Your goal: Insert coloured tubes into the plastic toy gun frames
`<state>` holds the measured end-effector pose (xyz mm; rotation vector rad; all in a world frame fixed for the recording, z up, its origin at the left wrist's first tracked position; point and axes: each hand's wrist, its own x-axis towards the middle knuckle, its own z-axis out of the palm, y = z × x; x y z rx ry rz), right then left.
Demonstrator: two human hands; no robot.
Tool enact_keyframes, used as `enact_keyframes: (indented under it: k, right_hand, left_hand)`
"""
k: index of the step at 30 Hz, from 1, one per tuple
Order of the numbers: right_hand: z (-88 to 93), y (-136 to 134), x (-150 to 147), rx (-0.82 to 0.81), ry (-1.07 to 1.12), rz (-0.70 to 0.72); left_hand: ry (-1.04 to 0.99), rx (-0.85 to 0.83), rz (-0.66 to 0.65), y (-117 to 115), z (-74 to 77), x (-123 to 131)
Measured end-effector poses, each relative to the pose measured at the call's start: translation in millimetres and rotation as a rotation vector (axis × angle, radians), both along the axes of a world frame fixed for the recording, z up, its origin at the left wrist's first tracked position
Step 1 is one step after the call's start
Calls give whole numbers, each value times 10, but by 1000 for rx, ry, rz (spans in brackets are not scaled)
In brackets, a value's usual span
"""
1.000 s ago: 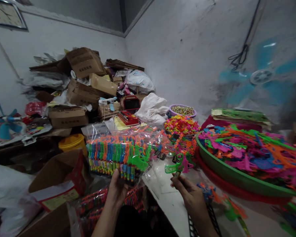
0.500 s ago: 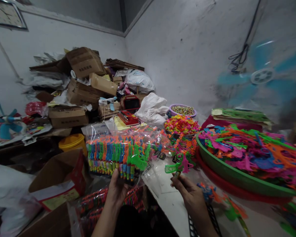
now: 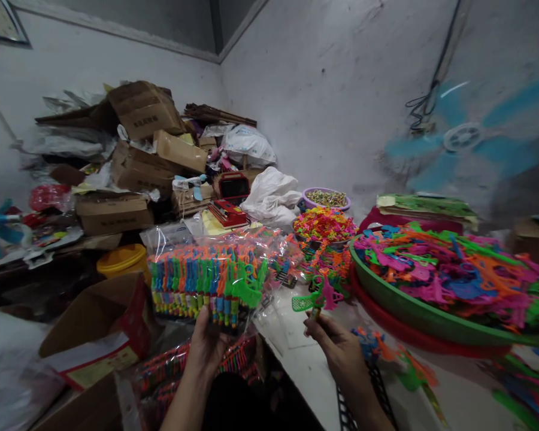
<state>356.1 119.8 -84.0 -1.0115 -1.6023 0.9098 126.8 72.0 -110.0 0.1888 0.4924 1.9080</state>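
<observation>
My left hand [image 3: 206, 344] grips the lower edge of a clear plastic bag [image 3: 206, 272], thumb on the front. Inside, upright rows of small orange, blue and green plastic toys sit on short, colourful tubes. A bright green piece lies at the bag's right end. Over the white table, my right hand [image 3: 341, 347] pinches the short tube of a single plastic toy [image 3: 306, 303], whose top is green mesh with a pink piece beside it. Below that hand, a black plastic rack [image 3: 381, 383] is partly hidden by the forearm, with more toys at its far end.
At right, a green basin [image 3: 363, 287] is heaped with colourful plastic pieces. Behind are a bowl of small pieces [image 3: 326, 224] and a purple basin [image 3: 349, 205]. An open carton [image 3: 94, 323] stands at left, below a yellow bucket [image 3: 123, 258]. A blue fan [image 3: 465, 137] spins at right.
The whole view has shifted slightly, so things appear a little further left. Both hands keep their holds, and the bag and single toy stay in nearly the same places.
</observation>
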Motion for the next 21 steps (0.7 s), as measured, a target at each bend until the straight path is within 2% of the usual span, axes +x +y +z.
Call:
enact_keyframes:
  k: [10,15,21]
  right_hand:
    - [-15,-9,-53,-75,151,57]
    - [8,-13,-36,-101,198,57]
    - [39,-8,-31,-102,198,-19]
  left_hand:
    - [-60,-139,50,-1,53,-63]
    - [-37,-144,35,29,64,-64]
    - [-97,-208,86,19,137,-4]
